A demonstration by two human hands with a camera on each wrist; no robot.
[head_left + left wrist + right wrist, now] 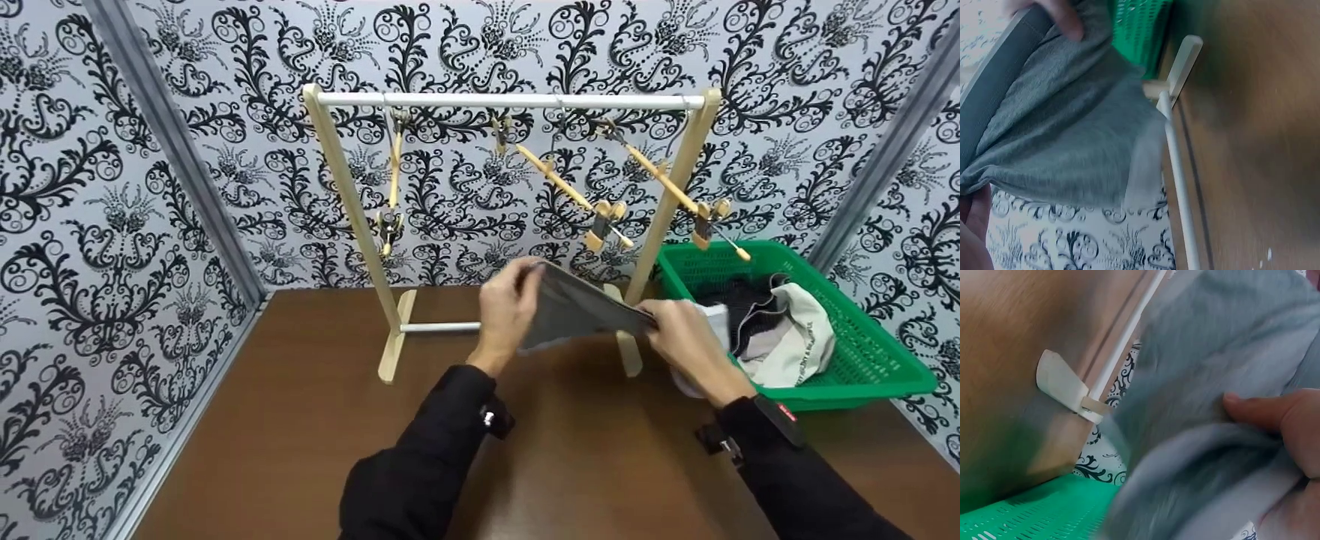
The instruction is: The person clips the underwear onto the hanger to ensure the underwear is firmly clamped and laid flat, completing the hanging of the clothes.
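Note:
Stretched between both hands in the head view is a pair of grey shorts (581,311), held up above the table in front of a wooden rack. My left hand (508,307) pinches one end of the smooth waistband, its fingers bent over the edge. At the other end, my right hand (690,349) grips the band, near the basket. The left wrist view shows the soft grey fabric (1067,129) hanging in folds, with a pale strip at its lower edge. Blurred cloth (1202,382) fills much of the right wrist view, the thumb (1258,410) pressed on it.
The wooden rack (349,202) has a white top rail (510,100) with three clip hangers (555,176) on it. To the right, a green basket (885,360) holds crumpled dark and pale clothes (795,330). Patterned walls (262,187) border the brown table (300,435).

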